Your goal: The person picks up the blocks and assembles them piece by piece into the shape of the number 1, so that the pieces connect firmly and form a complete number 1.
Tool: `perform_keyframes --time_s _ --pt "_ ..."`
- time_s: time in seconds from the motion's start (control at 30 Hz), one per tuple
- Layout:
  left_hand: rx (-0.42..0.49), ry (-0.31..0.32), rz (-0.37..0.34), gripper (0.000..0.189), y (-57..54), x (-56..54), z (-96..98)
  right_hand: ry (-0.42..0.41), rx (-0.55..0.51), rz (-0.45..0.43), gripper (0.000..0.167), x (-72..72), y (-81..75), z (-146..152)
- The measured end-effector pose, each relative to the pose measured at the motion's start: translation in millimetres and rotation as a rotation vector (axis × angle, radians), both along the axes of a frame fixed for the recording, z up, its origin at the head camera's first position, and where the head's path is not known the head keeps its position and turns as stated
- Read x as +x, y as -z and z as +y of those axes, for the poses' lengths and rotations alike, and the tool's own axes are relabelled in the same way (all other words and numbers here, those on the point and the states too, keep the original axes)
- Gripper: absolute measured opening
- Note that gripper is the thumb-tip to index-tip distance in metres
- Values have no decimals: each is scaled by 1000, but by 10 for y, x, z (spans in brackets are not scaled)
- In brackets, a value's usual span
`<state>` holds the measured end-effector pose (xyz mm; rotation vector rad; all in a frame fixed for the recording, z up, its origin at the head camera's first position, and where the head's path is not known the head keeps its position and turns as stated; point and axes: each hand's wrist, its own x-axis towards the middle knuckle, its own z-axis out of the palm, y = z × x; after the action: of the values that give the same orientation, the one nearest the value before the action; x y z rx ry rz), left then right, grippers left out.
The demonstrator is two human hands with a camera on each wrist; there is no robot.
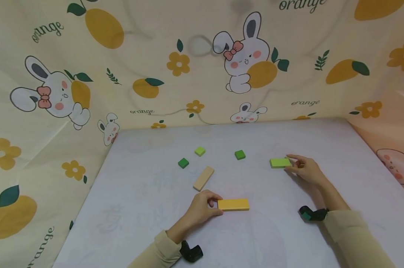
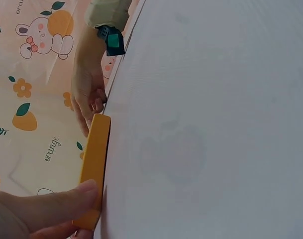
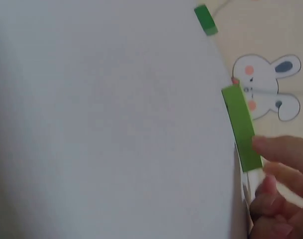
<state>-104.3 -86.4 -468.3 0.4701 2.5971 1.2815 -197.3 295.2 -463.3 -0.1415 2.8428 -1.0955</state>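
Observation:
My left hand (image 1: 202, 206) pinches the left end of a long yellow block (image 1: 233, 204), thumb on the near side. In the left wrist view the yellow block (image 2: 95, 154) stretches forward from the fingertips. Farther right, my right hand (image 1: 305, 169) holds the right end of a light green rectangular block (image 1: 280, 163) between thumb and fingers. A fingertip lies against this green block (image 3: 242, 129) in the right wrist view. Just beyond my left hand a plain wooden block (image 1: 203, 178) lies at a slant.
Toward the back lie several small square blocks: a dark green one (image 1: 183, 163), a light green one (image 1: 200, 150) and another dark green one (image 1: 240, 155). A printed cloth (image 1: 208, 82) hangs behind and beside the white table (image 1: 138, 216). Each wrist wears a black camera.

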Motion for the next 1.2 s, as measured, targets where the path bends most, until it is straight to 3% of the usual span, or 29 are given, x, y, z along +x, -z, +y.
perform_keyframes --time_s 0.13,0.37,0.6,0.73,0.97,1.2 --pt "-11 -1 -7 33 7 2 -7 113 -26 -19 64 79 -7 -98" --pt "-3 9 -3 33 16 1 -22 386 -159 -94 80 171 -16 -376" --pt "16 11 -12 33 8 -2 -24 562 -192 -122 84 171 22 -609" --pt "17 12 -8 33 9 -4 -20 615 -199 -157 85 160 41 -663" --pt "6 11 -14 32 5 -18 -11 653 -98 -214 90 120 67 -705" --pt "11 16 -16 32 12 -24 -13 660 -69 -175 86 138 69 -743"
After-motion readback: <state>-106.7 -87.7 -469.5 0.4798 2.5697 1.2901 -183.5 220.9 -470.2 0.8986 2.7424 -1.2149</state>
